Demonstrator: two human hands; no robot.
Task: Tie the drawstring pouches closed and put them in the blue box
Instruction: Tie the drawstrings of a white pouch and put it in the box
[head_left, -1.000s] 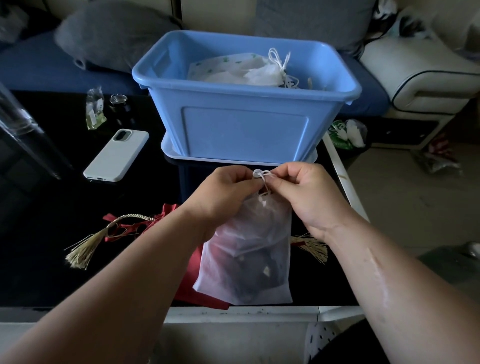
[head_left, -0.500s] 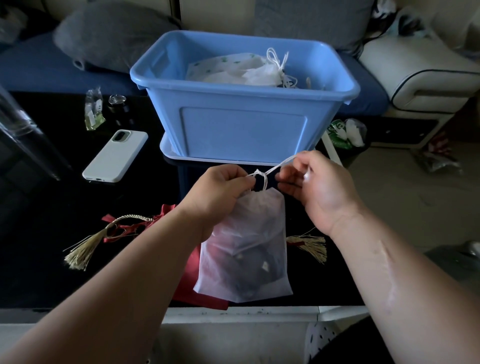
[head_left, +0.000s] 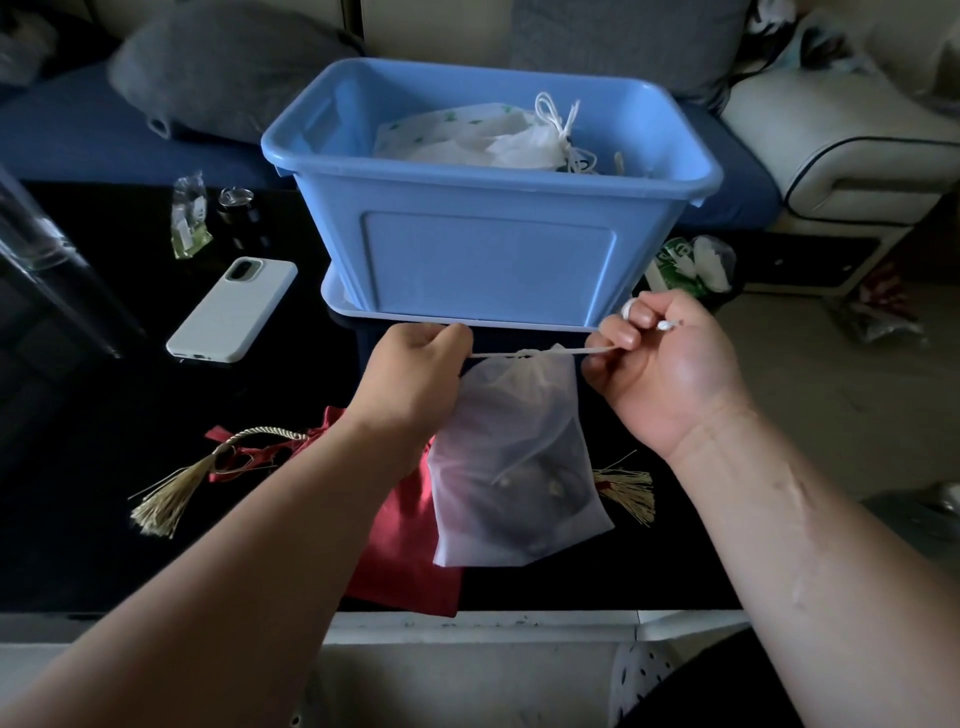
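A translucent white pouch (head_left: 511, 462) with dark contents hangs above the black table, its mouth gathered under a small knot. The white drawstring (head_left: 530, 353) runs taut and level from that knot to both sides. My left hand (head_left: 415, 374) grips its left end, my right hand (head_left: 660, 364) grips its right end with the cord wound round a finger. Just behind stands the blue box (head_left: 488, 260), holding tied white pouches (head_left: 493, 137). A red pouch (head_left: 402, 540) with gold tasselled cords lies flat on the table beneath the white one.
A white phone (head_left: 231, 309) lies left of the box, with a small plastic packet (head_left: 188, 218) and a dark jar (head_left: 236, 208) behind it. The box sits on a pale lid (head_left: 337, 296). A sofa and cushions run along the back. The table's white front edge (head_left: 467, 623) is close to me.
My hands have moved apart sideways, from touching at the pouch's mouth to pulling the drawstring out straight. The knot has drawn tight and the pouch has lifted slightly.
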